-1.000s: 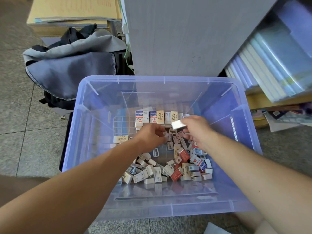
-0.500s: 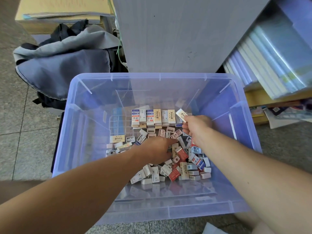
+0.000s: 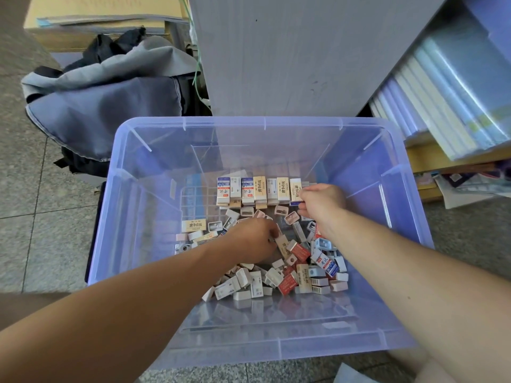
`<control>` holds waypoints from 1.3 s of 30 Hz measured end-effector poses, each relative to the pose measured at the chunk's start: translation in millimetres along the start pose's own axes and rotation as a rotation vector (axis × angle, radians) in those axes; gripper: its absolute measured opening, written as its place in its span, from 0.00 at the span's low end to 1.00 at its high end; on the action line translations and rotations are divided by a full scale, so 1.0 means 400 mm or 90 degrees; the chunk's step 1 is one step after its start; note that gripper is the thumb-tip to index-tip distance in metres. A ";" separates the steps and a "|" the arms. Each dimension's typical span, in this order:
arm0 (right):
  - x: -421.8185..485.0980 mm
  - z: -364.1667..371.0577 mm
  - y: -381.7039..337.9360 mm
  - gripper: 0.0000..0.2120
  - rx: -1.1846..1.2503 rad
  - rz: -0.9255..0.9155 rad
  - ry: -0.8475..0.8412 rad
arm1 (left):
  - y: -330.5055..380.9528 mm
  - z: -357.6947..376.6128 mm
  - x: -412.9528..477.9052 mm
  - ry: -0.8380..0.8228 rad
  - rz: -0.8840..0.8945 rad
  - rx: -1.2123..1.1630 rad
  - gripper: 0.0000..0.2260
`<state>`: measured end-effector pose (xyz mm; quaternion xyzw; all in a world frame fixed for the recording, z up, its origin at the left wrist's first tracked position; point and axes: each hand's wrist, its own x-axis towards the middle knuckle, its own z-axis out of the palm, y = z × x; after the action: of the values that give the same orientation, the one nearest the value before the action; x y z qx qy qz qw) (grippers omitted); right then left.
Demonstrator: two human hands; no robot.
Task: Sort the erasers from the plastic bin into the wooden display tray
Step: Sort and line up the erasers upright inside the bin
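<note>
Inside bin point(image 3: 132, 217) | right hand point(image 3: 322, 205) pinches row-end eraser point(image 3: 295, 192) | left hand point(image 3: 251, 239) on pile point(image 3: 301, 275), grip unclear

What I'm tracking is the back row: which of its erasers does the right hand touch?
The rightmost eraser, cream-sleeved: the right hand pinches its edge; the rest of the row stands untouched.

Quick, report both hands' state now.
Left hand: fingers curled in the loose erasers; grip cannot be told.
Right hand: pinches the beige eraser at the end of the standing row.
</note>
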<state>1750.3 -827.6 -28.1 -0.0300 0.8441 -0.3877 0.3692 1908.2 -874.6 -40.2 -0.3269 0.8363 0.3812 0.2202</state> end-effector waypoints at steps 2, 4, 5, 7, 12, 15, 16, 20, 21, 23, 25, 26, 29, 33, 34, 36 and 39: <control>-0.002 -0.002 0.000 0.03 -0.018 -0.016 0.013 | -0.005 -0.003 -0.005 0.006 0.003 0.033 0.09; -0.006 -0.001 0.001 0.02 -0.028 -0.026 0.012 | -0.005 -0.006 -0.010 0.027 0.032 0.077 0.12; -0.007 0.000 0.001 0.01 -0.033 -0.028 0.008 | -0.006 -0.006 -0.010 0.033 0.060 0.090 0.15; -0.006 0.001 0.001 0.05 -0.046 -0.032 -0.001 | -0.008 -0.007 -0.004 0.020 0.114 0.112 0.19; -0.003 0.000 -0.002 0.09 -0.056 -0.033 -0.011 | -0.011 -0.003 0.009 -0.008 0.126 0.156 0.22; -0.006 -0.001 -0.005 0.06 -0.061 -0.029 -0.018 | -0.022 -0.007 0.009 -0.001 0.098 0.151 0.15; -0.007 -0.001 -0.006 0.03 -0.060 -0.027 -0.021 | -0.029 -0.007 0.009 0.004 0.083 0.153 0.13; -0.013 -0.002 -0.006 0.01 -0.050 -0.019 -0.027 | -0.035 0.000 0.009 0.011 0.075 0.167 0.14; -0.017 -0.003 -0.006 0.01 -0.051 -0.014 -0.028 | -0.034 -0.001 0.009 0.017 0.082 0.168 0.13; -0.019 -0.009 -0.003 0.05 -0.062 -0.007 -0.023 | -0.034 -0.006 0.006 0.031 0.088 0.159 0.11; -0.025 -0.017 -0.005 0.09 -0.088 -0.007 -0.012 | -0.035 -0.020 0.002 0.049 0.076 0.111 0.10; -0.030 -0.023 -0.007 0.10 -0.125 -0.018 -0.010 | -0.035 -0.031 -0.001 0.059 0.064 0.070 0.09; -0.058 -0.035 -0.024 0.14 -0.259 -0.099 -0.063 | -0.019 -0.073 -0.016 0.107 0.019 -0.090 0.09; -0.115 -0.040 -0.046 0.08 -0.225 -0.131 -0.259 | -0.003 -0.114 -0.049 0.195 0.030 -0.225 0.09; -0.116 -0.040 -0.043 0.08 -0.212 -0.141 -0.263 | -0.003 -0.117 -0.058 0.205 0.036 -0.244 0.11; -0.104 -0.044 -0.034 0.10 -0.149 -0.136 -0.187 | -0.004 -0.118 -0.071 0.203 0.039 -0.255 0.16; -0.077 -0.060 -0.017 0.10 0.027 -0.064 -0.039 | -0.013 -0.117 -0.086 0.172 0.012 -0.220 0.16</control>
<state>1755.3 -806.8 5.3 -0.0762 0.8214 -0.4225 0.3755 1929.9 -900.7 7.3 -0.4001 0.7835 0.4736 0.0428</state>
